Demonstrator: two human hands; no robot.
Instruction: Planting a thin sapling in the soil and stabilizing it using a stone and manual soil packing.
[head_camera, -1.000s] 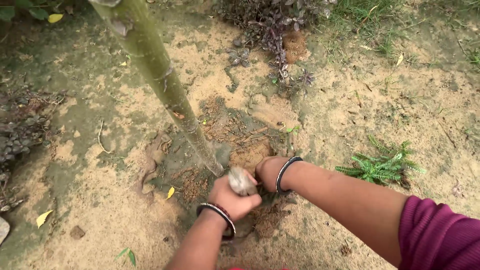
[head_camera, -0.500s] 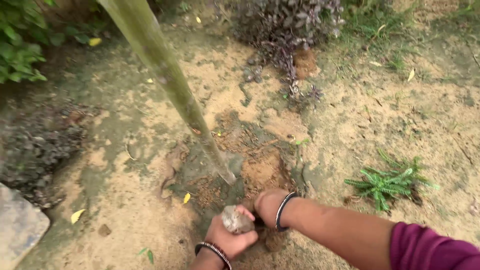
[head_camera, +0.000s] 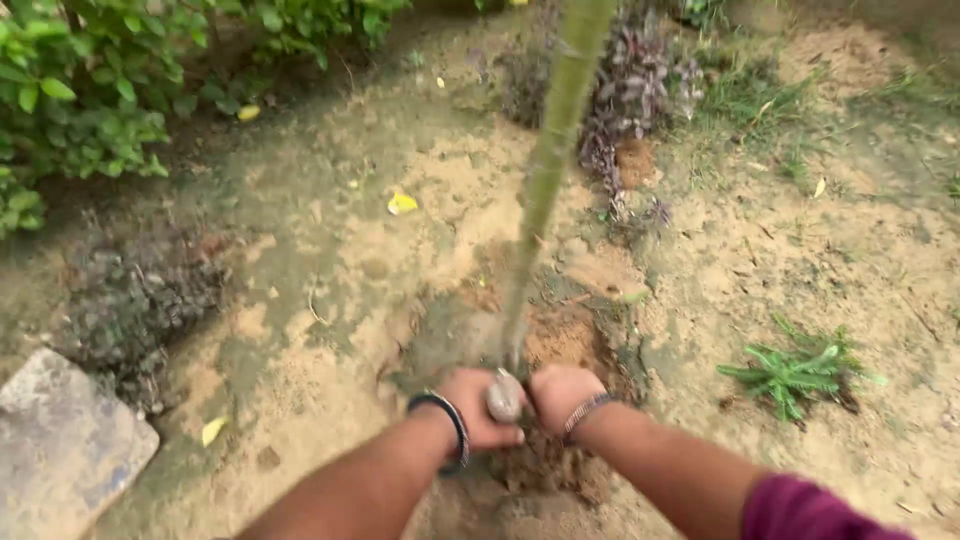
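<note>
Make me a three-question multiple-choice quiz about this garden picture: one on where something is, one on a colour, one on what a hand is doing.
1. Where does the flat grey stone slab lie?
A. lower left corner
B. upper right corner
C. beside the fern

2. What colour is the sleeve on the right arm?
A. white
B. maroon
C. blue

3. What is the left hand doing?
A. lying flat and open on the soil
B. gripping a small grey stone
C. pulling the fern

Answers:
1 A, the slab sits at the lower left edge, far from the small green fern at the right.
2 B, the cuff at the bottom right is dark maroon.
3 B, its fingers wrap a grey stone at the foot of the green pole, with the right hand close beside it over the dug soil.
</note>
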